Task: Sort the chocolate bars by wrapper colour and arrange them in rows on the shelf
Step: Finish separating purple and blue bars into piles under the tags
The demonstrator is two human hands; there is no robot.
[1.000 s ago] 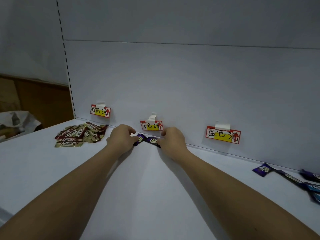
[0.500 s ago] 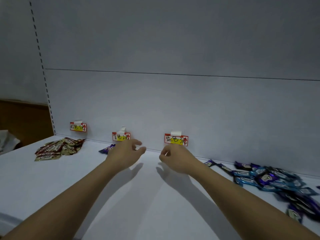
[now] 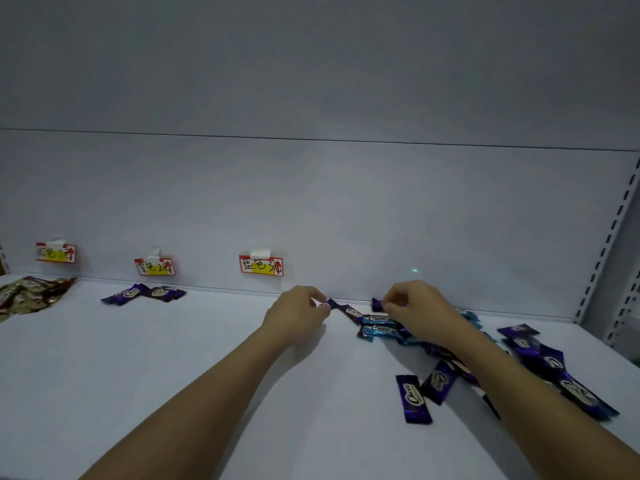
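1. Fingers of the left hand [image 3: 298, 315] are pinching the near end of a purple bar [image 3: 346, 309] lying by the back wall [image 3: 346, 202] of the shelf [image 3: 173, 358].
2. Fingers of the right hand [image 3: 414, 308] are curling round the end of another purple bar [image 3: 377, 304] at the back of the mixed pile [image 3: 540, 362].
3. Both hands are working just right of the blue label [image 3: 261, 265], close together but not touching.
4. Blue bars [image 3: 379, 323] are lying between the hands and under the right wrist.
5. One purple bar, the loose bar [image 3: 414, 399], is lying apart at the front of the pile.
6. Two purple bars, the sorted pair [image 3: 143, 293], are sitting under the middle label [image 3: 154, 266].
7. Gold-brown bars [image 3: 31, 294] are heaping at the far left under the left label [image 3: 56, 252].
8. Writing on the labels is too small to read surely.
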